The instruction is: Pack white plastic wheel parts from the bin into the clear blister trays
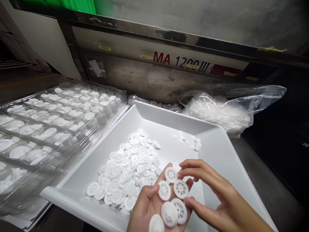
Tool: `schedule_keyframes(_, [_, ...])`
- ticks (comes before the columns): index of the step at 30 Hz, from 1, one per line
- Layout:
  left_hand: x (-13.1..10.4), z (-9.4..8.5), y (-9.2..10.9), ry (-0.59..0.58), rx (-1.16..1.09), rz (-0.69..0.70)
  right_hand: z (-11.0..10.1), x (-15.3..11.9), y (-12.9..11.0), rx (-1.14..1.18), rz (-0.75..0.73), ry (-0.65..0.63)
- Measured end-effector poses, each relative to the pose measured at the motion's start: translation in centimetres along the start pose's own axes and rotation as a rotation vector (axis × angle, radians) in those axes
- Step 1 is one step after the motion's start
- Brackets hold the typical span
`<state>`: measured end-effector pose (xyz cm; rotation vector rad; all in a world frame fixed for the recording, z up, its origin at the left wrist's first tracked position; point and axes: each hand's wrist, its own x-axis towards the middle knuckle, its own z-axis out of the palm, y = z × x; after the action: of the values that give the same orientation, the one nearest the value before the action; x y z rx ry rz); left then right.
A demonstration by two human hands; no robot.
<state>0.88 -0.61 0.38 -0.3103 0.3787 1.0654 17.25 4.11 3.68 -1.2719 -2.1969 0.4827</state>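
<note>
Several white plastic gears (169, 216) lie in my left hand (147, 206), which is palm up with its thumb bent over the edge of one gear. My right hand (217, 193) is beside it, its fingers apart and curved around the right side of the spoked gears (181, 189); its fingertips are close to them, and whether they touch is unclear. Both hands are over a large white tray (217, 154). Inside it, a heap of small white gears (130, 167) covers the left part, and a few smaller pieces (196, 144) lie near the back right.
Clear compartment trays (84, 132) filled with white parts stand on the left. A clear plastic bag (219, 109) of white pieces rests behind the tray, at the right. A machine panel (145, 74) with lettering spans the back, with a green object (77, 5) above.
</note>
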Motion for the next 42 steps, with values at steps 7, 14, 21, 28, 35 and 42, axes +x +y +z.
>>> schedule_keyframes(7, [-0.1, 0.1, -0.2, -0.041, -0.083, -0.033, 0.3, -1.9, 1.2, 0.118, -0.016, -0.205])
schedule_keyframes(14, [-0.2, 0.6, -0.2, -0.008, -0.126, -0.023, 0.2, -2.1, 1.7, 0.038, -0.093, -0.146])
schedule_keyframes(21, [0.0, 0.5, -0.4, -0.013, -0.091, -0.02, 0.3, -2.6, 2.0, 0.035, -0.07, -0.124])
schedule_keyframes(28, [0.1, -0.8, 0.0, -0.064, -0.066, -0.046, -0.6, -2.6, 1.9, -0.002, -0.125, -0.044])
schedule_keyframes(35, [-0.1, -1.0, 0.0, -0.069, -0.072, -0.043, -1.3, -2.7, 2.3, 0.046, -0.194, -0.008])
schedule_keyframes(42, [-0.2, -0.9, 0.2, -0.038, -0.069, -0.057, -1.2, -3.9, 1.1, 0.005, -0.335, 0.175])
